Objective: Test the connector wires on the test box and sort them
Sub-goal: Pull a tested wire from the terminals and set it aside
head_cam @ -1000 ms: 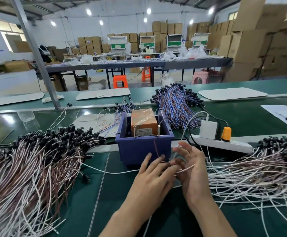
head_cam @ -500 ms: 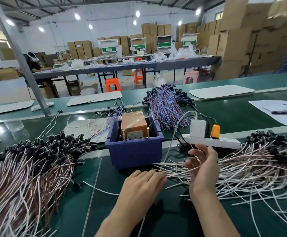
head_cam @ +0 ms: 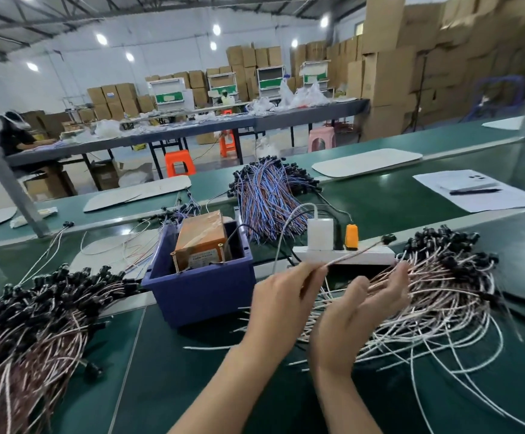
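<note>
Right of the test box (head_cam: 201, 242), my left hand (head_cam: 281, 296) has pinched one connector wire (head_cam: 356, 253) clear of the pile (head_cam: 442, 277), right hand (head_cam: 364, 311) fingers apart steadying it; testing next

A person's two bare hands and forearms.
The left hand (head_cam: 281, 303) and right hand (head_cam: 358, 311) are uncovered; the left forearm (head_cam: 223, 393) and right forearm (head_cam: 342, 402) are bare as far as the bottom edge, which cuts them off. The right hand's outline is softened by blur, so finer detail cannot be told.
</note>
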A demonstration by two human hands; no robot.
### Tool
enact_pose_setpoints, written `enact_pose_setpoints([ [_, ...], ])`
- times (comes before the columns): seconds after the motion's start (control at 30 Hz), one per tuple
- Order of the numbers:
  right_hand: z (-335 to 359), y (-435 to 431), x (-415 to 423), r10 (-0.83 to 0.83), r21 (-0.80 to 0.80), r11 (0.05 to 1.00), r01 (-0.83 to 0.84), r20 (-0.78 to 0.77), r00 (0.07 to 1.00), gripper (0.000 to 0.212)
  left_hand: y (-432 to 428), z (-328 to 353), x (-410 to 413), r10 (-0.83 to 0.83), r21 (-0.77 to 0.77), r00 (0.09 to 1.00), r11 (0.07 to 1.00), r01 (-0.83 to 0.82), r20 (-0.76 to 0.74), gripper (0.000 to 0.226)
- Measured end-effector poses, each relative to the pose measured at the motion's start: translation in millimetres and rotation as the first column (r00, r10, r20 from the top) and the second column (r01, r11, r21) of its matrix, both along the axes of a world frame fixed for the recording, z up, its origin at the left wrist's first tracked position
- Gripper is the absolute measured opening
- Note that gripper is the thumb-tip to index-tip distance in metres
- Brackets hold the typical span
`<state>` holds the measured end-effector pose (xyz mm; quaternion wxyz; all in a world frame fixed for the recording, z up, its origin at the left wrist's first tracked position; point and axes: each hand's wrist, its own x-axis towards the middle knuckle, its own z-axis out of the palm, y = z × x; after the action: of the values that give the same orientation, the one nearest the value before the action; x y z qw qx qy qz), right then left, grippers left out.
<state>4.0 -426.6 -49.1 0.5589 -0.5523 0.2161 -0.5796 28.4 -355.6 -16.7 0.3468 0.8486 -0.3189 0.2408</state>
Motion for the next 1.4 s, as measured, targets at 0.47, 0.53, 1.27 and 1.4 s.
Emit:
enact_pose_setpoints([
  [0.47, -8.2, 29.1, -2.1, 0.266, -0.379, 0.879, -0.288, -0.111, 0.958, 0.045, 89.8, -19.3, -21.8, -0.02, -0.189, 0.968, 0.982, -0.028, -0.25, 0.027],
  [0.53, -7.3, 47.2, -5.9, 0.345, -0.492, 0.782, -0.383, -0.171, 0.923, 0.04, 135.3, -30.2, -26.9, 0.193, -0.215, 0.952, 0.945, -0.245, -0.237, 0.024],
  [1.27, -15.9, 66.0, -15.6, 0.412, -0.55, 0.511, -0.66, -0.517, 0.75, 0.026, 233.6, -40.1, -1.5, 0.906, 0.349, 0.375, 0.422, -0.837, -0.196, 0.049],
  [1.4, -15.9, 65.7, -16.4, 0.421, -0.532, 0.525, -0.664, -0.516, 0.746, 0.026, 230.2, -42.2, 1.1, 0.913, 0.38, 0.358, 0.406, -0.831, -0.193, 0.039],
])
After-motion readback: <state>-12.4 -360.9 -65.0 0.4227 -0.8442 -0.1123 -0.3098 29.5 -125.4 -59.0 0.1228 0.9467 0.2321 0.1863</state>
